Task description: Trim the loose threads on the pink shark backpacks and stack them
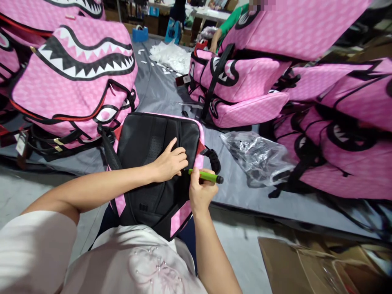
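Observation:
A pink backpack with a black padded back panel [143,143] lies back side up, partly on the grey-covered table and partly over my lap. Flat on that panel rests my left hand [171,162], its fingers spread and nothing in its grip. My right hand [202,190] pinches a green tool like a pen or cutter [208,176] at the panel's right side, its tip pointing left toward my left fingers. The tip itself is too small to make out. Black straps hang at both sides of the backpack.
Pink shark-mouth backpacks [92,61] are stacked at the left, and more [245,77] at the right. A clear plastic bag [260,159] lies on the grey table cover [153,90]. Behind are white scraps [171,55], a blue tape dispenser [140,34] and another person's green sleeve [234,20]. Cardboard [284,265] lies lower right.

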### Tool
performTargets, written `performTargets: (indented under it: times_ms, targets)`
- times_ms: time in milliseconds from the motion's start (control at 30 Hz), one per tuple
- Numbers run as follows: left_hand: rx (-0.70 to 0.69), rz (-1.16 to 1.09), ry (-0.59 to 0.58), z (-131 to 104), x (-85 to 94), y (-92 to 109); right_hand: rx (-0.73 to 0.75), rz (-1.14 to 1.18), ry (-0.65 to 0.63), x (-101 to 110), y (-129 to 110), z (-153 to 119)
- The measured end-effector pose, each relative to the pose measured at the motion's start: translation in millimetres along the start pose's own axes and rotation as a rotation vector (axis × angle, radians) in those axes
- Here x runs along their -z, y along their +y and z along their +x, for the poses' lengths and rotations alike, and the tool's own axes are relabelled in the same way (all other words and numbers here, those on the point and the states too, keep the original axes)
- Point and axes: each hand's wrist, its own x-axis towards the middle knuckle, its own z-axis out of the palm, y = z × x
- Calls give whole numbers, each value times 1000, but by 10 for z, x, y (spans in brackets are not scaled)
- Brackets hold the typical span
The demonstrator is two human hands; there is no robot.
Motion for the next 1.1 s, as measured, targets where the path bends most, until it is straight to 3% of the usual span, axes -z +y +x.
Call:
performTargets:
  times_ms: [300,600,1100]
  targets:
    - [2,-4,-7,-9,1,-3,-6,19,-78,37,-22,40]
    - [8,-4,-7,-4,12,-3,-12,12,-17,36,27,-11]
    - [7,-20,-7,-15,1,-13,8,34,-81,51,28,11]
